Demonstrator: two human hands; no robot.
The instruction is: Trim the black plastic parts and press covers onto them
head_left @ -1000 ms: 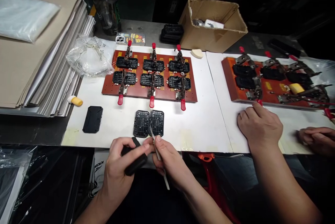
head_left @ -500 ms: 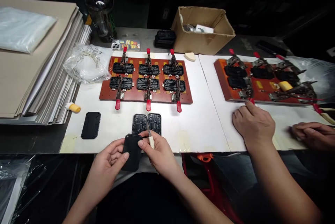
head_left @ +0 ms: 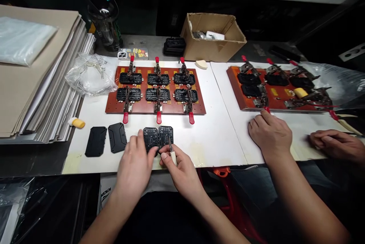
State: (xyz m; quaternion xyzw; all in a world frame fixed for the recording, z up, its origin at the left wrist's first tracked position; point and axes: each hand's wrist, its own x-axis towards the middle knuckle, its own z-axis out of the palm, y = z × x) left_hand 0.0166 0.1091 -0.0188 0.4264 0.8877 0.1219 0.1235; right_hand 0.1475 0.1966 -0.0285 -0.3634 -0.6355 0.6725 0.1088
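Observation:
My right hand (head_left: pixel 182 169) grips a small craft knife (head_left: pixel 173 156) by its pale handle, blade pointing up and away. My left hand (head_left: pixel 135 166), slightly smeared by motion, has thumb and fingers apart and hovers at the near edge of the white sheet. Just beyond both hands lie two black plastic panels, a left one (head_left: pixel 150 136) and a right one (head_left: pixel 166 134), ribbed inner faces up, partly hidden by my fingers. To the left, two black cover plates, one (head_left: pixel 96 142) and another (head_left: pixel 117 137), rest smooth side up.
A red-brown fixture board (head_left: pixel 155 107) with toggle clamps holds several black panels. Another fixture (head_left: pixel 238 93) sits at right, near a co-worker's hands (head_left: pixel 270 133). Around them are a cardboard box (head_left: pixel 215 48), plastic bag (head_left: pixel 91 74), stacked cardboard (head_left: pixel 37 95), bottle (head_left: pixel 104 23) and yellow finger cots (head_left: pixel 76 122).
The black cover plate I held now lies on the white sheet beside the other one. My left hand has let go and moved right, towards the ribbed panels. The knife stays in my right hand.

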